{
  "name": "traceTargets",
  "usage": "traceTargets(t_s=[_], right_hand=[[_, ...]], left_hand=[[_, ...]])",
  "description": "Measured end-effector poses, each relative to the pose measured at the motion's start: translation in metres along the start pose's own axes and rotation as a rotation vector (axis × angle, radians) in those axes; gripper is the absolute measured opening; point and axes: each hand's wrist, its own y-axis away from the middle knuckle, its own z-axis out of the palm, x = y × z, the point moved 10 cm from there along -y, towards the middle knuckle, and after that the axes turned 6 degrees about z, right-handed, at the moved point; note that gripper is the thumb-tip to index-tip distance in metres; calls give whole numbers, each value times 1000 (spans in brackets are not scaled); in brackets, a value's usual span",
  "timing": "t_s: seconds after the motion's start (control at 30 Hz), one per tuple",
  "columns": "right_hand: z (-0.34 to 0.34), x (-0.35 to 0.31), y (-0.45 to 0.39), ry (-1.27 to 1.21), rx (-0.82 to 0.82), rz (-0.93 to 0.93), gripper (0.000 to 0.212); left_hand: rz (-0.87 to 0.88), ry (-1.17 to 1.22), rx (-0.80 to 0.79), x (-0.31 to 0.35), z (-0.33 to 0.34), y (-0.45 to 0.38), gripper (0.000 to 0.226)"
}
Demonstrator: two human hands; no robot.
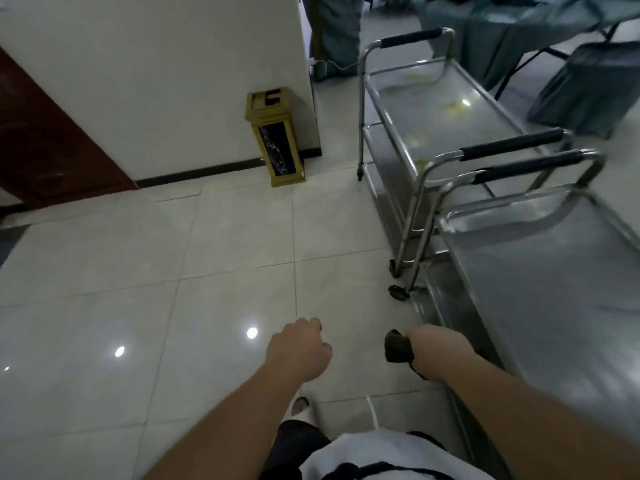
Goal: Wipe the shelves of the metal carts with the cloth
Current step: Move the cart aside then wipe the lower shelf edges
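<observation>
A small dark, bunched-up cloth sits clenched in the person's right hand, fingers curled round it so that only a wad pokes out on the thumb side, held low over the floor just beside the near stainless-steel cart; balled up like this it looks carried rather than in use, and it touches no shelf. The left hand hangs in a loose fist with nothing in it, free, in all likelihood, to steady a cart by its handle. The near cart's broad top shelf looks dull but mostly clean, its black-padded handle turned away from the person. Nose to tail beyond it stands a second tiered steel cart, whose top shelf carries yellowish smears and spots, the likeliest reason for the wiping. Both are parked along the right of a pale glossy tiled floor. Farther out, a gold-coloured pedestal waste bin stands against a white wall corner, and tables draped in grey-green cloth fill the background. Wiping appears not yet under way.
</observation>
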Motion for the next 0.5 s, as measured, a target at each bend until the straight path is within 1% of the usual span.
traceTargets(t_s=[0.07, 0.2, 0.4, 0.5], right_hand=[[-9, 9, -15, -19, -1, 45, 25], [-27, 22, -46, -149, -12, 157, 22], [-42, 20, -64, -453, 9, 424, 21], [-35, 8, -68, -579, -6, 504, 12]], left_hand=[[73, -49, -12, 11, -15, -35, 51], [218, -157, -81, 31, -34, -107, 48], [468, -332, -183, 51, -66, -202, 48], [575, -439, -242, 65, -66, -237, 48]])
